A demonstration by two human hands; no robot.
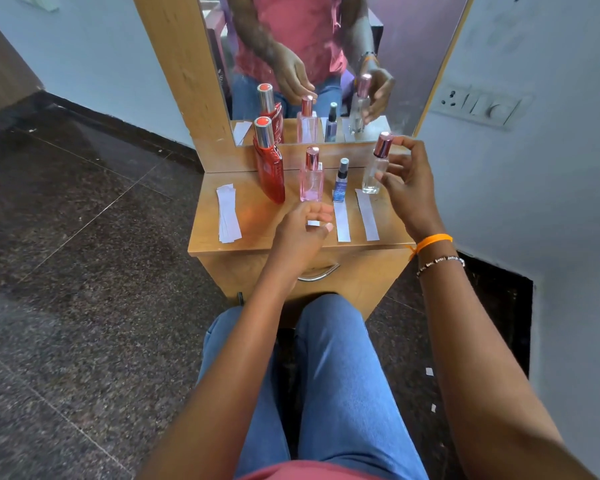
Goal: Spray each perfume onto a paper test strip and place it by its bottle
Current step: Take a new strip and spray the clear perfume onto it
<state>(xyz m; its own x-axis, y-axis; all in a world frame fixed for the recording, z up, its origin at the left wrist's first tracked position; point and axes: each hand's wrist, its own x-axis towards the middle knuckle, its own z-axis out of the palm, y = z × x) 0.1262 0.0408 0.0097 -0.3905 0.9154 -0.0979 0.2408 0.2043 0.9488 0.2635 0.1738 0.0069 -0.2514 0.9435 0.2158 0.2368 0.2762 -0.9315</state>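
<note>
- The left hand [303, 225] hovered over the table [257, 233], fingers loosely curled, gripping nothing; a strip [313, 223] lay partly hidden beneath it.
- Two strips [342, 221] [368, 216] lay before the blue bottle [341, 180] and the clear bottle [374, 171] — spare strips [228, 213] sat far left.
- The right hand [407, 181] hovered just beside the clear bottle, fingers spread; contact unclear.
- The pink bottle [311, 178] and red bottle [269, 164] stood upright near the mirror [326, 64].

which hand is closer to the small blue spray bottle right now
Left. The left hand hovers just in front of the blue spray bottle, slightly to its left; the right hand is farther right, around the clear bottle.
</note>
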